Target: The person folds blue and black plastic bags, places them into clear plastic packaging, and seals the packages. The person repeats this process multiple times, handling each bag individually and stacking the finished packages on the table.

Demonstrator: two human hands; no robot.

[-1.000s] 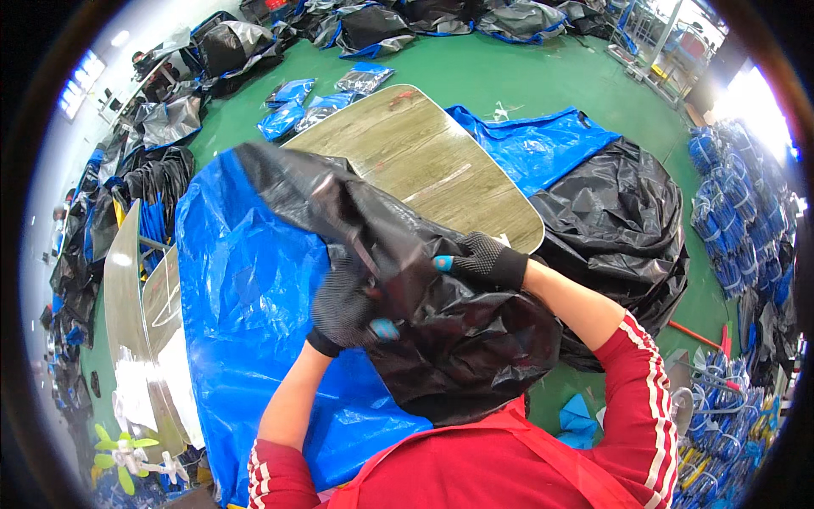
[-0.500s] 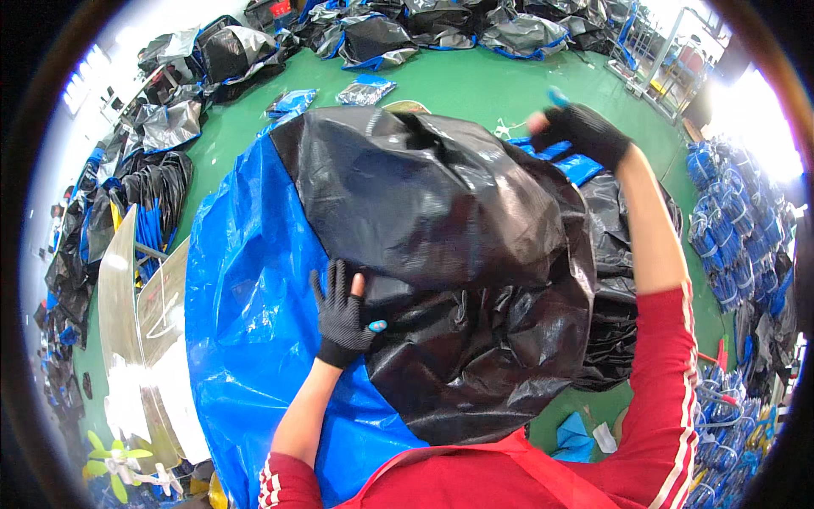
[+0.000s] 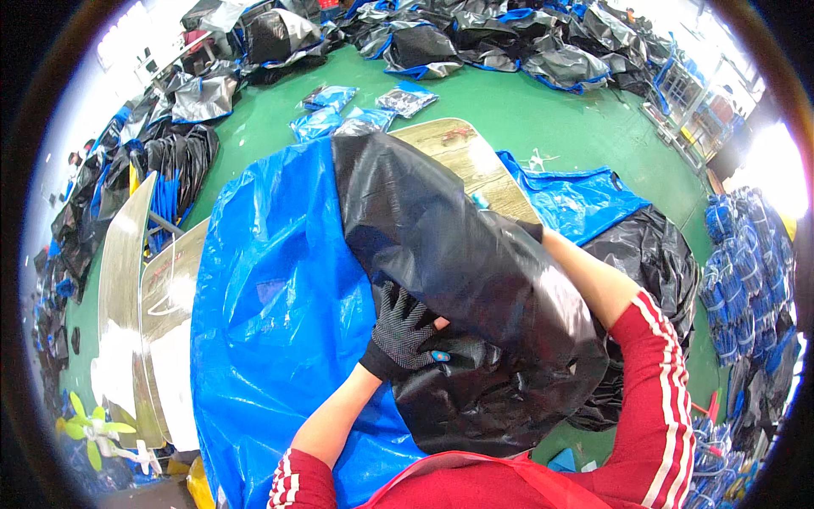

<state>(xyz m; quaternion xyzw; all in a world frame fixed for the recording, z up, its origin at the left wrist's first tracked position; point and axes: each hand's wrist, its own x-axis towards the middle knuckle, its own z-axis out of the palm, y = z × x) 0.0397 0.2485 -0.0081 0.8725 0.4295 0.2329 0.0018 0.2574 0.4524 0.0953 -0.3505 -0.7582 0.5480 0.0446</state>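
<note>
A large black plastic sheet point(image 3: 441, 246) lies spread over a blue tarp point(image 3: 271, 305) on a wooden table point(image 3: 462, 148). My left hand point(image 3: 405, 335), in a black knit glove, presses flat on the near part of the black sheet, fingers spread. My right forearm point(image 3: 585, 280) reaches forward under the sheet's right edge. The right hand itself is hidden beneath the black plastic. A crumpled part of the sheet point(image 3: 483, 399) bunches close to my body.
Another heap of black plastic point(image 3: 653, 263) and a blue piece point(image 3: 568, 199) lie right of the table. Piles of black and grey bags point(image 3: 475, 34) cover the green floor at the back and left. Blue bundles point(image 3: 746, 254) stack at far right.
The black sheet, lifted high by my right hand half a second ago, has come down flat over the table. My right hand dropped and went under it. The left hand stayed pressing.
</note>
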